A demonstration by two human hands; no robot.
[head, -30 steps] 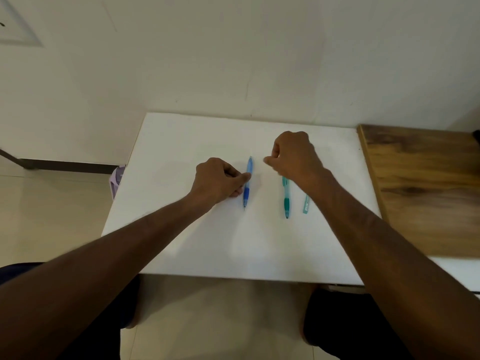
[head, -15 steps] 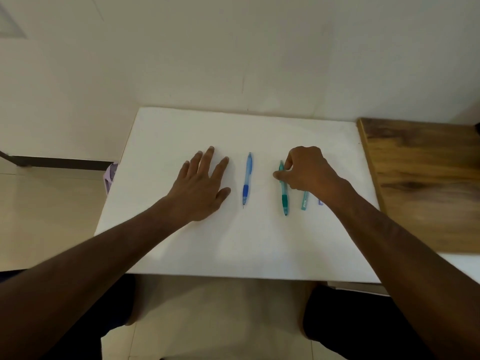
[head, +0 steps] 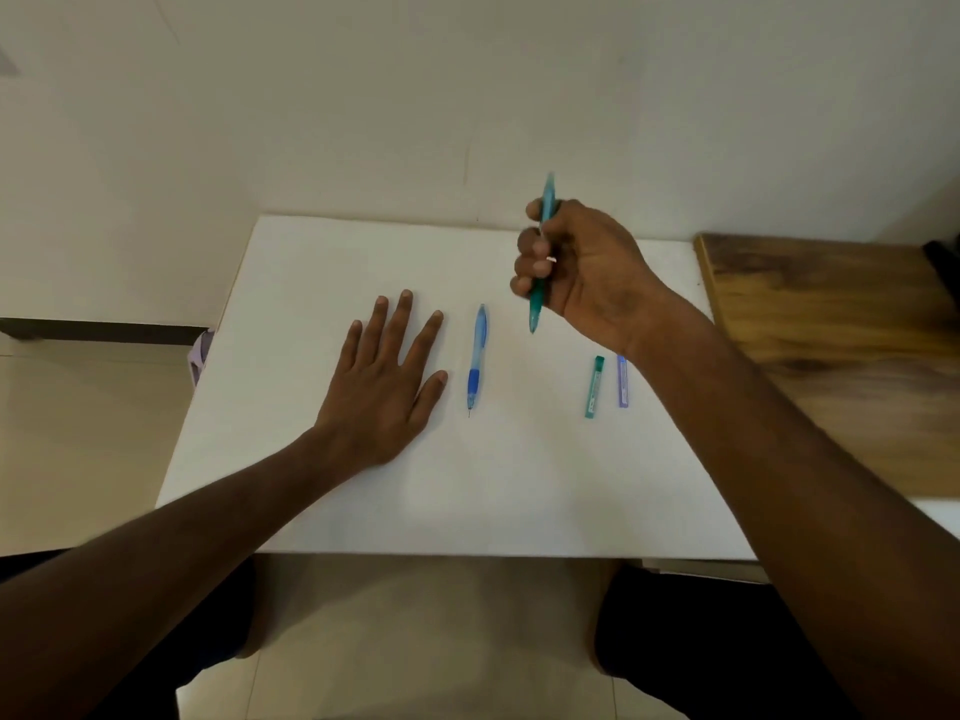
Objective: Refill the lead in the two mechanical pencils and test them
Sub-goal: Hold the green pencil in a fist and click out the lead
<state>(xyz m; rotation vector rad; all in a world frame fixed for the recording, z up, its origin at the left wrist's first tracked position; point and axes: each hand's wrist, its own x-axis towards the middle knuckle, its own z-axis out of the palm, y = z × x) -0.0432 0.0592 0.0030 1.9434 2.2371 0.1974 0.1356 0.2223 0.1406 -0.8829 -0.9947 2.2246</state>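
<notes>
Gripping the teal pencil (head: 540,262) upright in its curled right hand (head: 582,272), probably to reach the cap, the person is resting the left hand (head: 384,376) flat and empty beside the blue pencil (head: 477,356), the 2 lead tubes (head: 595,387) lying near the right wrist.

No lettering can be read here; faint marks on the slim teal plastic lead tube (head: 594,387) are too small to make out
</notes>
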